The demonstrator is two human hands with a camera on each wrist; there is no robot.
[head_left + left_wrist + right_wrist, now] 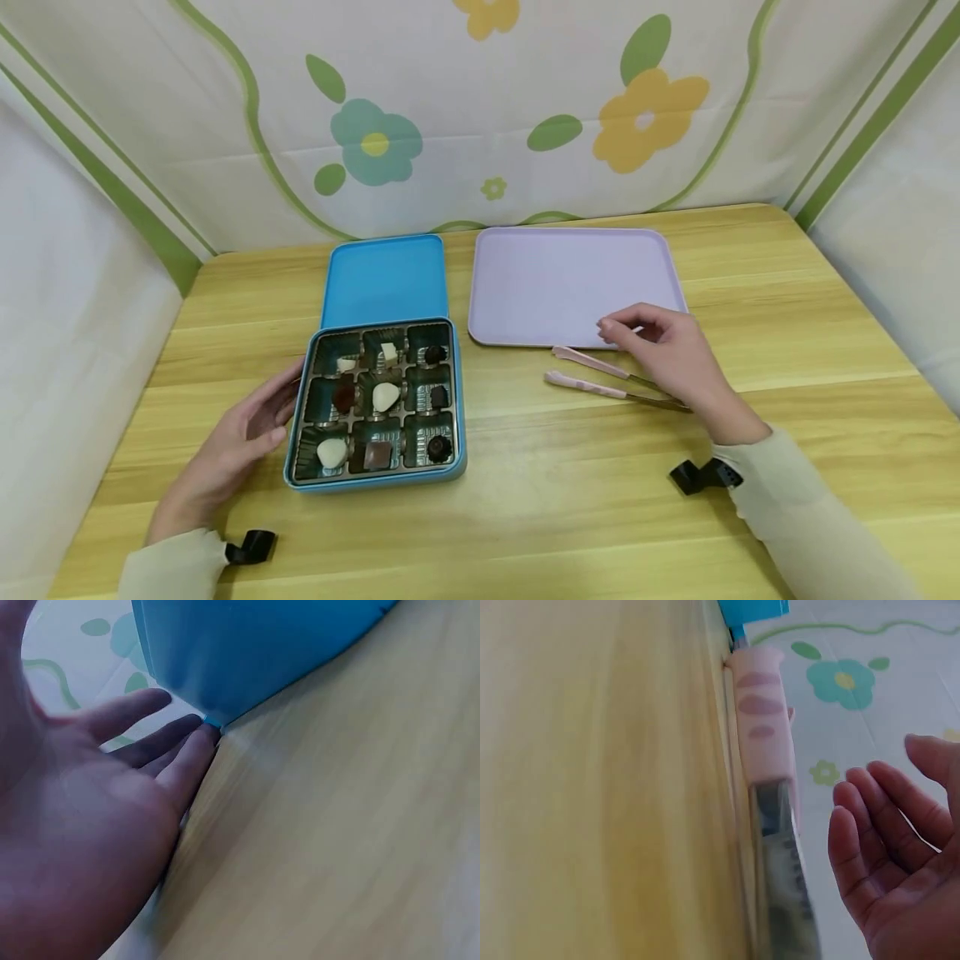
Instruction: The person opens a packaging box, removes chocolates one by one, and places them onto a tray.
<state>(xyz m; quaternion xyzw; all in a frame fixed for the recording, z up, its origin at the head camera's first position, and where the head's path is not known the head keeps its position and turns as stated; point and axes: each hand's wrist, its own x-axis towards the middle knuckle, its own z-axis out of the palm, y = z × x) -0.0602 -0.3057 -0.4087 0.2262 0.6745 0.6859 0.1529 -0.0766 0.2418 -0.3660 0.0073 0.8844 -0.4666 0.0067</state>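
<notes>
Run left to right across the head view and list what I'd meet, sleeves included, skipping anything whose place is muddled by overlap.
Left sleeve → left hand → blue box of chocolates → lilac tray → right hand → right sleeve

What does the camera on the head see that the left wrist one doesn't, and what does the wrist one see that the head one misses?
Only the head view shows the chocolates, the purple tray, the pink-handled tongs and the right grip. Only the left wrist view shows the left grip close up from its palm side, with its fingertips near the lower corner of the blue box. Both show the left grip, the blue box, the wooden table and the flowery cloth.
</notes>
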